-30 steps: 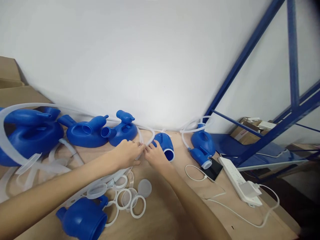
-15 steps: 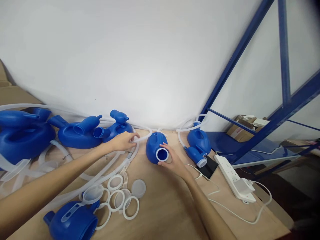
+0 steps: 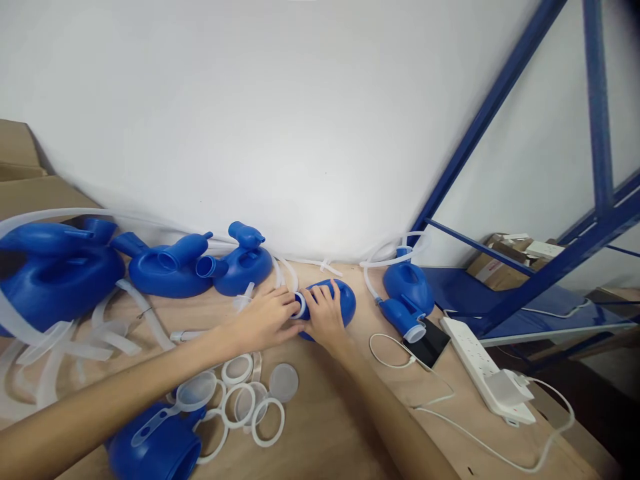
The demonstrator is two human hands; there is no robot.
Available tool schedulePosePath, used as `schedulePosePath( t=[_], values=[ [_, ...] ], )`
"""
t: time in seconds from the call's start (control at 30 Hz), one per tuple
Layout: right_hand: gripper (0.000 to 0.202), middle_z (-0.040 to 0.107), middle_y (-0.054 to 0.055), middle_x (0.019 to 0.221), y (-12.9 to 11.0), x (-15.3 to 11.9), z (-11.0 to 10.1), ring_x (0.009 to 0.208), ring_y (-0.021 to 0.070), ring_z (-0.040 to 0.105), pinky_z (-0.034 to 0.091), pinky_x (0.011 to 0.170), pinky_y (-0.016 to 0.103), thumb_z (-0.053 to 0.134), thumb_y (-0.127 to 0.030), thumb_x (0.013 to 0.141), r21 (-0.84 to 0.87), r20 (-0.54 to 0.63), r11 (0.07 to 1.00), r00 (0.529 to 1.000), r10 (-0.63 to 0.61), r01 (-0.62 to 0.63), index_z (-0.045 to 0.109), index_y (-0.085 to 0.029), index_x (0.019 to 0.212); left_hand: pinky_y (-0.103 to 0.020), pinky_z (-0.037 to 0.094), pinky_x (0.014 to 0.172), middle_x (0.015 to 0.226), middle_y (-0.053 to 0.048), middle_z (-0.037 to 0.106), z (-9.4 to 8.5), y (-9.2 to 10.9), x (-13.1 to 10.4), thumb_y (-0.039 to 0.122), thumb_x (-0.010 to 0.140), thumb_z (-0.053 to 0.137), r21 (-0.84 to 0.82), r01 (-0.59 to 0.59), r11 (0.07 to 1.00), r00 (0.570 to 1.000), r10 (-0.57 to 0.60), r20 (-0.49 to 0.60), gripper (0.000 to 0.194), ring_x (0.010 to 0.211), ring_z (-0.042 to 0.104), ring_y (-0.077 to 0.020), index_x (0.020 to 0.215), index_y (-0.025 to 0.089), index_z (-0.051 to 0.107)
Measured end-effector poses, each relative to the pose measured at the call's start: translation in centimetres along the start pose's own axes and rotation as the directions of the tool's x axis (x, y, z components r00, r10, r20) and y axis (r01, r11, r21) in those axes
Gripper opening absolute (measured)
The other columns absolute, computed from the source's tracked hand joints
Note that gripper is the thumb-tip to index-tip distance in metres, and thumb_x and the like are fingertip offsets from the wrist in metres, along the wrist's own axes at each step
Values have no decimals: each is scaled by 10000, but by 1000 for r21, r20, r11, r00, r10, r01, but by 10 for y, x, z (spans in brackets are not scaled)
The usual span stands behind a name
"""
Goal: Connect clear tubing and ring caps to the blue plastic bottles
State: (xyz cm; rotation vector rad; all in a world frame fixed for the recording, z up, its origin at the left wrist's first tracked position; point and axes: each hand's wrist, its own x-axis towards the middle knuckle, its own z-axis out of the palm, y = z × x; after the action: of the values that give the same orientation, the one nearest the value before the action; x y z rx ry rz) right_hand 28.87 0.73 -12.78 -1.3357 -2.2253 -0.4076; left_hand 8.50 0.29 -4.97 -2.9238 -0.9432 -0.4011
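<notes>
A blue plastic bottle [image 3: 349,303] lies in the middle of the table, its mouth turned to the left. Around that mouth sits a white ring [image 3: 301,305]. My right hand [image 3: 325,312] is wrapped over the bottle close to its neck, fingers bent. From the left, my left hand [image 3: 273,315] closes its fingers on the ring at the mouth; its fingertips are partly hidden. Below my left forearm are several loose white rings [image 3: 269,422] and clear discs [image 3: 283,382]. A blue bottle with a wide opening [image 3: 153,443] lies at the lower left.
Several blue bottles [image 3: 170,270] with clear tubes [image 3: 150,320] line the wall side at left. To the right are another blue bottle [image 3: 407,290] with a coiled tube, a dark phone [image 3: 429,343], a power strip [image 3: 483,367] with cables, and a blue metal rack [image 3: 480,120].
My left hand has left the clear tube and come right to the bottle's mouth. The bottle has been turned so its mouth points left, with my right hand now further over it.
</notes>
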Motion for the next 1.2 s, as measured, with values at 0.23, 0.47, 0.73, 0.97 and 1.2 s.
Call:
schedulePosePath(
  t=[0.23, 0.47, 0.73, 0.97, 1.2],
  values=[
    [394, 733, 126, 1122, -2, -5, 4, 1105, 312, 576, 369, 1062, 484, 637, -385, 927, 123, -38, 991, 998, -52, 56, 651, -151, 1244, -315, 409, 774, 824, -41, 638, 7, -7, 6, 317, 1013, 582, -290, -22, 957, 999, 35, 39, 269, 816, 584, -199, 777, 191, 551],
    [430, 769, 114, 1053, -1, -6, 11, 1085, 288, 639, 376, 1065, 481, 606, -523, 970, 163, -108, 979, 989, -103, 120, 647, -168, 1210, -296, 396, 719, 756, -17, 621, 8, -9, 2, 262, 918, 649, -382, 4, 924, 999, 9, 32, 250, 756, 574, -182, 731, 202, 493],
    [413, 768, 120, 1080, -5, -5, 10, 1092, 303, 633, 379, 1055, 486, 629, -427, 927, 188, -81, 976, 992, -94, 107, 654, -163, 1244, -320, 393, 749, 709, -12, 633, -1, 5, 2, 229, 803, 697, -383, 139, 913, 990, -126, 59, 242, 742, 595, -198, 665, 204, 500],
    [429, 730, 116, 1127, -17, -6, 4, 1099, 302, 592, 380, 1048, 462, 665, -264, 851, 120, -14, 992, 999, 29, -27, 656, -170, 1269, -286, 354, 623, 704, -2, 639, 14, 15, 1, 298, 816, 664, -448, 403, 798, 907, -415, 77, 182, 660, 584, -177, 730, 211, 529],
    [381, 737, 107, 1102, -19, -6, 5, 1088, 299, 583, 374, 1027, 454, 675, -339, 898, 88, -36, 995, 998, 50, -46, 674, -191, 1249, -276, 350, 604, 643, 28, 578, 5, 5, 8, 326, 778, 662, -538, 410, 737, 906, -395, 150, 200, 634, 552, -163, 703, 214, 515]
  ],
)
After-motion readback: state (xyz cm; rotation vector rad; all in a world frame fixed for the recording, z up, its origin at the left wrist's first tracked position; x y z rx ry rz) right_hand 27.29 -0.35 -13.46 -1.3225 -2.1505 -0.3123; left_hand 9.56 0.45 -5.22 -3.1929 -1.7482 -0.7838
